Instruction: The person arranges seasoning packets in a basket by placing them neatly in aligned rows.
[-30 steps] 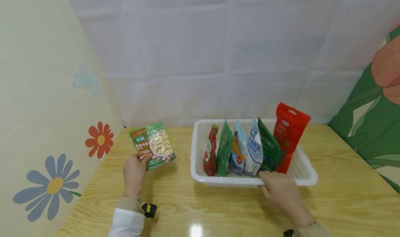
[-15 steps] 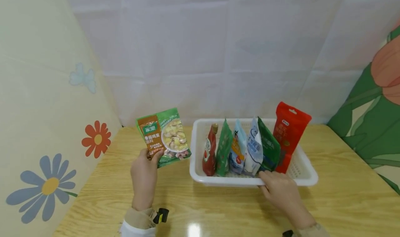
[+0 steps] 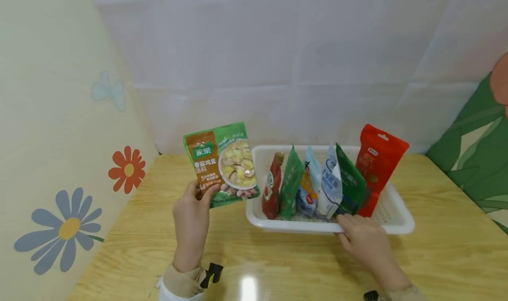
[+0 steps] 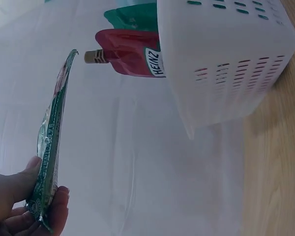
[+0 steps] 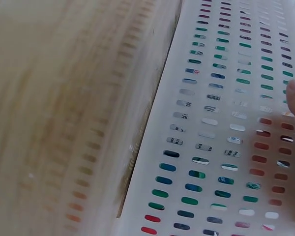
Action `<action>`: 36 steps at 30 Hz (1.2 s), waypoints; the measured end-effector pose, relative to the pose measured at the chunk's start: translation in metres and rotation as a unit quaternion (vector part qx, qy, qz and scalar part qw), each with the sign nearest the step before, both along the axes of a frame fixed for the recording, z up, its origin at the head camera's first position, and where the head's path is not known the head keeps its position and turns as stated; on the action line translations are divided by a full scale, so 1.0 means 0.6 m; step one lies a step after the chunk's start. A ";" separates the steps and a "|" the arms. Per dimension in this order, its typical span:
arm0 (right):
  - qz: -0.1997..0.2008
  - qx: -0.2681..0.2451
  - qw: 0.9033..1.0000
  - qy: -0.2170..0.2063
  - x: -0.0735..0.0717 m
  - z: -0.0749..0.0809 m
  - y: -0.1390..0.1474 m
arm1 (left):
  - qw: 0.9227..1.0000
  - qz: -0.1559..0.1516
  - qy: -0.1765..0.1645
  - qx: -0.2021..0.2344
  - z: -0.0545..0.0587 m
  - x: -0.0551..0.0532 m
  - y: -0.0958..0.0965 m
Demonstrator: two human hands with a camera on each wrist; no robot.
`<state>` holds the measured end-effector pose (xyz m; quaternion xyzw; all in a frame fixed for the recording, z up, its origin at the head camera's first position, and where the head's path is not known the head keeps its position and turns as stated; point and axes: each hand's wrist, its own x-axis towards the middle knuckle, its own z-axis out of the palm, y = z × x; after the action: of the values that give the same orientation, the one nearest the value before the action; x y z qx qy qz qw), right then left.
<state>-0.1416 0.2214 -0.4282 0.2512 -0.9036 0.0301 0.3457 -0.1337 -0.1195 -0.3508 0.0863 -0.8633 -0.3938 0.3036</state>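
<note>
My left hand (image 3: 192, 228) pinches a green and brown soup seasoning packet (image 3: 222, 164) by its lower left corner, holding it up left of the white plastic basket (image 3: 274, 225). In the left wrist view the packet (image 4: 51, 140) appears edge-on between thumb and fingers, apart from the basket. My right hand (image 3: 365, 239) grips the basket's front rim, right of its middle. Inside the basket stand a red Heinz ketchup pouch (image 3: 272, 188), a green packet (image 3: 291, 184), a blue and orange packet (image 3: 308, 186), a white and blue bag (image 3: 330, 186), a dark green bag (image 3: 351, 179) and a tall red packet (image 3: 379, 168).
The basket stands on a wood-grain table (image 3: 131, 248) towards the back. Behind hangs a white cloth (image 3: 238, 62). A flower-patterned panel (image 3: 47, 129) borders the left side, and a leafy green one (image 3: 472, 151) the right.
My left hand has lifted the seasoning packet and carried it right, close to the basket's left end. The right hand has kept its hold on the rim. The head view has shifted slightly.
</note>
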 end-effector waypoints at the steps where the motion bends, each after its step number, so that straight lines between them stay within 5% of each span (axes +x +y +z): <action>1: -0.003 0.002 1.000 -0.006 0.001 0.001 0.000 | 1.000 -0.004 -0.001 0.006 0.002 0.001 0.001; 6: -0.016 0.011 0.999 -0.044 0.005 0.011 0.002 | 0.996 -0.054 -0.014 0.072 0.008 0.003 0.007; 10: -0.033 0.002 0.991 -0.127 0.011 0.022 0.004 | 0.981 -0.112 -0.050 0.153 0.011 0.004 0.018; 15: -0.040 -0.136 0.951 -0.274 0.022 0.049 0.001 | 0.959 -0.168 -0.093 0.207 0.009 0.001 0.030; 17: -0.027 -0.202 0.940 -0.274 0.026 0.061 -0.003 | 0.952 -0.187 -0.104 0.218 0.006 -0.001 0.033; 23: 0.056 -0.301 0.929 -0.209 0.036 0.091 -0.023 | 0.936 -0.240 -0.129 0.224 -0.003 -0.004 0.043; 32: 0.120 -0.398 0.852 -0.319 0.040 0.102 -0.054 | 0.910 -0.319 -0.162 0.209 -0.021 0.001 0.065; 36: 0.098 -0.433 0.832 -0.333 0.042 0.098 -0.073 | 0.903 -0.347 -0.159 0.199 -0.025 0.003 0.073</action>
<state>-0.1167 0.1774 -0.3692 0.1382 -0.8293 0.5334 0.0927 -0.1321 -0.0755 -0.3660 -0.0984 -0.7789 -0.6191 -0.0166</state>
